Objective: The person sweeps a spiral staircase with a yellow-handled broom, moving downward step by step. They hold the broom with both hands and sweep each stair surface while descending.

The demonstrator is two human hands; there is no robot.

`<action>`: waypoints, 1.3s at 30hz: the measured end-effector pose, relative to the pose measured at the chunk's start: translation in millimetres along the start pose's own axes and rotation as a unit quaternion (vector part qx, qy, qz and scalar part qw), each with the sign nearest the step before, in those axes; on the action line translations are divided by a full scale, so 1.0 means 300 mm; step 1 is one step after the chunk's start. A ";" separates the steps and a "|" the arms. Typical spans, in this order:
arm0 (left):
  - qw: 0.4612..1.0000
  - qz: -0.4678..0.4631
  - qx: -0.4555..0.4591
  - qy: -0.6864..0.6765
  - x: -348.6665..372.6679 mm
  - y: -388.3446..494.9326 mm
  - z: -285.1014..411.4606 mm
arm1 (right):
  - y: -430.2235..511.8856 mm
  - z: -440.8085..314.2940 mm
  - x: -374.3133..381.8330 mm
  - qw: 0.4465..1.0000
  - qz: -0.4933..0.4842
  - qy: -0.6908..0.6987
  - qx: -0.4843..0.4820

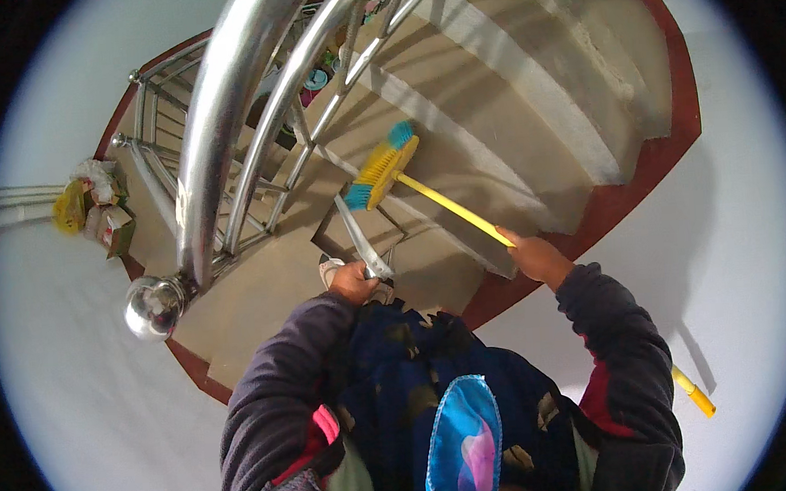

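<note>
My right hand [542, 260] grips the yellow handle of a push broom [454, 205]. The handle runs back past my right forearm, and its end shows beyond the elbow. The broom's head, with yellow and turquoise bristles, is tilted above the stair treads, its bristles facing left. My left hand [355, 283] is closed around the pale handle of what looks like a dustpan [360, 237]. Its dark-edged pan is just under the broom head, close to my shoes [331, 269]. What lies in the pan cannot be made out.
Curved stairs [479, 107] with pale edges climb to the upper right, bordered by a dark red skirting [605, 218]. A steel handrail [216, 121] ending in a ball [156, 308] rises on the left. Bags and boxes [102, 207] lie by the left wall.
</note>
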State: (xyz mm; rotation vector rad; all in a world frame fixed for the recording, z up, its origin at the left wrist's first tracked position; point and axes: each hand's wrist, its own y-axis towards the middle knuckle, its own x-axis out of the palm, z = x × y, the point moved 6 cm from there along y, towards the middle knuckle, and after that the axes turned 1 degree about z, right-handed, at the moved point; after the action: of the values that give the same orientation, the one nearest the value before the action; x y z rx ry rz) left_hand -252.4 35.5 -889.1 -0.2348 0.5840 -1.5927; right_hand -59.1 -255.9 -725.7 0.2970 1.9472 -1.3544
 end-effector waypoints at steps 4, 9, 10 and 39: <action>1.000 -0.006 0.009 -0.011 -0.014 -0.002 0.023 | 0.120 -0.062 -0.145 0.997 0.022 -0.079 -0.009; 1.000 -0.006 0.007 0.001 -0.011 -0.010 0.009 | 0.472 -0.202 -0.360 0.984 0.032 -0.167 -0.048; 0.997 -0.033 -0.033 -0.060 0.007 -0.017 -0.017 | 0.527 -0.211 -0.422 0.977 0.034 -0.205 -0.045; 0.981 0.014 -0.039 0.188 0.015 0.072 -0.069 | -0.017 0.108 0.307 0.940 -0.048 0.338 -0.020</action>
State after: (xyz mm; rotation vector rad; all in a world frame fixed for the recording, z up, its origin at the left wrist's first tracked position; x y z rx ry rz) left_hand -244.3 35.5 -918.2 0.0196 0.9382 -1.5982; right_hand -112.7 -306.2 -790.0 0.7328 2.5701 -1.3847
